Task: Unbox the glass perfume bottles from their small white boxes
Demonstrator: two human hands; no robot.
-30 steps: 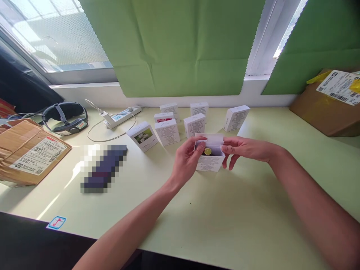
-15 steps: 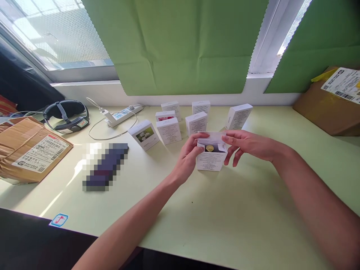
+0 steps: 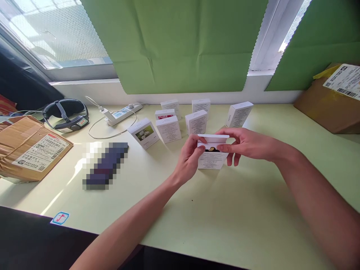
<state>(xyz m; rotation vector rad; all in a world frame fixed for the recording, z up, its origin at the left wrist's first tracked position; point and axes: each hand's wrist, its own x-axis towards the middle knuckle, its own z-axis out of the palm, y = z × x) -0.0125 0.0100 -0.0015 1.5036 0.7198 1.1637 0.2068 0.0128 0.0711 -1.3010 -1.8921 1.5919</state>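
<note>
A small white box (image 3: pixel 210 159) stands on the pale green table (image 3: pixel 225 217), its top flap half lowered over a gold-capped item inside. My left hand (image 3: pixel 189 157) grips the box's left side, thumb on the flap's corner. My right hand (image 3: pixel 243 144) holds the right side, with fingers pressing the flap (image 3: pixel 213 138) down. Several closed white boxes (image 3: pixel 168 128) of the same kind stand just behind, one (image 3: pixel 143 133) showing a flower picture.
A power strip (image 3: pixel 120 113) with a cable and a black headset (image 3: pixel 66 114) lie at the back left. A labelled cardboard parcel (image 3: pixel 28 150) sits at the left edge, a brown carton (image 3: pixel 332 101) at the right. A blurred dark object (image 3: pixel 105 165) lies left of the boxes.
The box's top flap has come down from upright to nearly flat, so the gold cap is mostly covered. My right fingers moved onto the flap. The box stayed in place.
</note>
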